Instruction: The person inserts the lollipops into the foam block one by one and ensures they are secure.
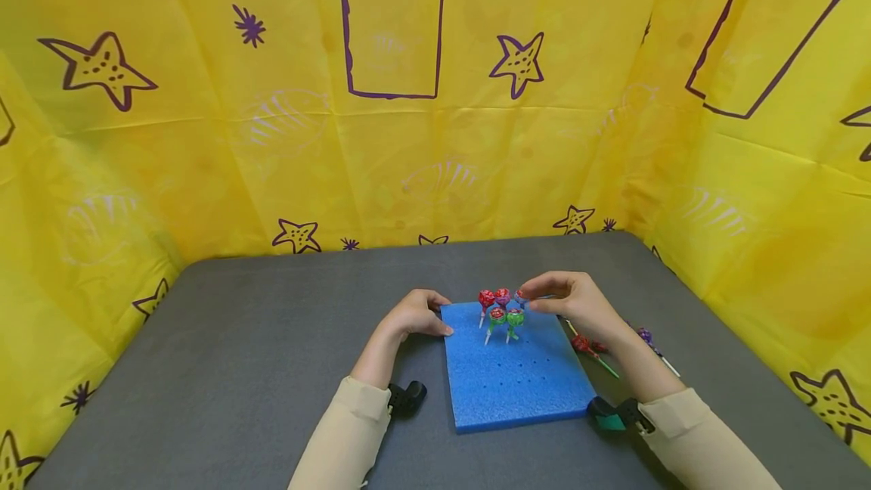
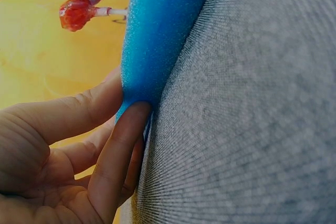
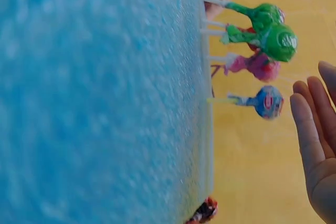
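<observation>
A blue foam board [image 1: 517,392] with rows of small holes lies on the table. Several wrapped lollipops stand in its far part: a red one [image 1: 486,298], a pink-purple one [image 1: 502,296], a blue one [image 3: 269,102] and two green ones [image 3: 281,43]. My left hand [image 1: 416,314] holds the board's far left corner, thumb and fingers pinching the foam in the left wrist view. Beside the blue lollipop is my right hand [image 1: 570,299]. In the right wrist view its fingers [image 3: 306,129] are fairly straight and apart from the candy, holding nothing.
More lollipops lie on the dark grey table [image 1: 272,369] right of the board, among them a red one [image 1: 581,342] and a purple one [image 1: 644,334], partly behind my right forearm. A yellow patterned curtain [image 1: 381,165] surrounds the table's far side and flanks.
</observation>
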Demonstrator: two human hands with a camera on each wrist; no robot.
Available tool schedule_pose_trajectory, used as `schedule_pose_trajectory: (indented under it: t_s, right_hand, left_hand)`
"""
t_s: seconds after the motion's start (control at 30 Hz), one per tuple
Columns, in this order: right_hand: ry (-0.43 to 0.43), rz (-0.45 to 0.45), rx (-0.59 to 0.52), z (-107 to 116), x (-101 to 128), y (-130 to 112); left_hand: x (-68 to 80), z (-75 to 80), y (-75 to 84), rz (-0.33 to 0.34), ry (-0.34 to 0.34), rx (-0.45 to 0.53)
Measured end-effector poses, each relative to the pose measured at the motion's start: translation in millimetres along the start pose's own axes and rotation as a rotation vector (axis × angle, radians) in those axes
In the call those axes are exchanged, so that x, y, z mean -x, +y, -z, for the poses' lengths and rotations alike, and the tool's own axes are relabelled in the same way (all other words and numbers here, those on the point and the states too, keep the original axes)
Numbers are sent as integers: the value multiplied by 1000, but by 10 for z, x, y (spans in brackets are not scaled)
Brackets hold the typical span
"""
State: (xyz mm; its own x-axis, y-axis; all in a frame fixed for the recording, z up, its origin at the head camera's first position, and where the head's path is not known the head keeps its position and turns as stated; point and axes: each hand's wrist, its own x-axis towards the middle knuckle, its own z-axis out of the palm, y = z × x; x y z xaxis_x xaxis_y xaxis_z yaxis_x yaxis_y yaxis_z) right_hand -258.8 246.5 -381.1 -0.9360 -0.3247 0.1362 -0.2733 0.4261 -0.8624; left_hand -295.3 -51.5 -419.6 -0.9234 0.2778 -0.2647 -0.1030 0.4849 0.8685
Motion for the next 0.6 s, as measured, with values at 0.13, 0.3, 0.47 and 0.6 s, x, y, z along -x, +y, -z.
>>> schedule_pose_trajectory:
  t_s: [0.13,0.3,0.47,0.6]
  right_hand:
    - [30,-33,24,54,-9,32]
    - [63,-70,41,122,-21,84]
    - [113,-114,24,199,-30,173]
    - [132,-144,53,258,-22,257]
  left_hand:
    - [26,7,23,-4,-1,-5]
    - [1,-5,-6,6,6,-5]
    - [-17,-18,-19,2,12,-15]
    - [-7,-14,-11,5,14,-13]
